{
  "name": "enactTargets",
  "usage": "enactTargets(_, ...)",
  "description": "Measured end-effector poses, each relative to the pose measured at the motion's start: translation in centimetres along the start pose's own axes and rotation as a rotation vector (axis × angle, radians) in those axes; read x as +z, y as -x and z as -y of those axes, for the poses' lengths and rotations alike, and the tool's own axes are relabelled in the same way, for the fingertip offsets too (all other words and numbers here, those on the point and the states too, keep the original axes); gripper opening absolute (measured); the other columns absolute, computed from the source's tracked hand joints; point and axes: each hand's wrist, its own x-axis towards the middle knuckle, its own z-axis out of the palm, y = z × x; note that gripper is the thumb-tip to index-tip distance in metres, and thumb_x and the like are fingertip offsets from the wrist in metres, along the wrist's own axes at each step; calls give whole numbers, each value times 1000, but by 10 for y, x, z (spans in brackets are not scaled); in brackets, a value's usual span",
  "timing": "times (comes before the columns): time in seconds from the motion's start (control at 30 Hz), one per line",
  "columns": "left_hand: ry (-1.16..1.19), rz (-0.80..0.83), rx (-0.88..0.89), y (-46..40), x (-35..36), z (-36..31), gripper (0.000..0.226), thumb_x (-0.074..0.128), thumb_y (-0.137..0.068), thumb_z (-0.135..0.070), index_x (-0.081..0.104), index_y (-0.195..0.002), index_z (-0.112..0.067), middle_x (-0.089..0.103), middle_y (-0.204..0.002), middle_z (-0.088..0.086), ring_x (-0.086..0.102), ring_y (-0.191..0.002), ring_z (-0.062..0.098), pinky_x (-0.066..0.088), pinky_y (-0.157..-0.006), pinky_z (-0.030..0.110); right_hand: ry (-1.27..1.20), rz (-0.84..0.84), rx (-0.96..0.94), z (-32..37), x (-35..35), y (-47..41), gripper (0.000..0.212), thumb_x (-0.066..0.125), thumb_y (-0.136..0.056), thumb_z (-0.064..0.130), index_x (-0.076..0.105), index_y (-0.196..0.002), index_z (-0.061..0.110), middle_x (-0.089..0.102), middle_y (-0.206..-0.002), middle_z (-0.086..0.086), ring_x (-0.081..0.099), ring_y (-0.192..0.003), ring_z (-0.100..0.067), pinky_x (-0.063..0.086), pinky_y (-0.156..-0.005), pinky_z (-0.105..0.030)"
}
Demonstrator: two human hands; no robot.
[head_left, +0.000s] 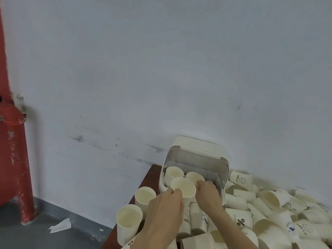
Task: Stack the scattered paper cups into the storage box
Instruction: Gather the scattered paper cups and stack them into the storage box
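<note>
Paper cup stack (183, 187) at lower centre, gripped by left hand (164, 211) and right hand (208, 194) fingers, could buckle or topple entering the storage box (195, 159).

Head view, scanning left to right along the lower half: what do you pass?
Red pipe → paper scrap on the floor → two upright cups → left hand → held cup → right hand → cup pile.

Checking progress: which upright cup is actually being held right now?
The cup at the storage box mouth, gripped between left hand and right hand.
</note>
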Motion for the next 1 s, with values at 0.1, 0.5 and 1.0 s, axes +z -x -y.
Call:
enactTargets(0.1,72,-64,5,-29,1,5,26,31,-101,-27,55,-94,-19,58,-95,-2,57,-86,21,48,-73,36,-89,15,-6,-2,-2,5,33,39,-96,19,47,-128,15,56,-118,-11,53,-108,-30,39,-80,-36)
enactTargets(0.5,114,-182,-44,-129,33,37,24,37,-97,-16,59,-90,-9,64,-90,7,59,-83,28,50,-73,42,-178,-68,-72,-23,-18,48,25,39,-96,27,46,-120,24,54,-105,5,50,-95,-14,45,-77,-29)
enactTargets(1.0,-46,28,-181,-122,66,35,28,41,-97,-17,65,-112,-20,64,-111,9,60,-102,29,47,-78,35,-168,-76,-97,-36,-34,80,31,38,-100,27,44,-129,20,55,-108,4,51,-98,-13,43,-83,-26)
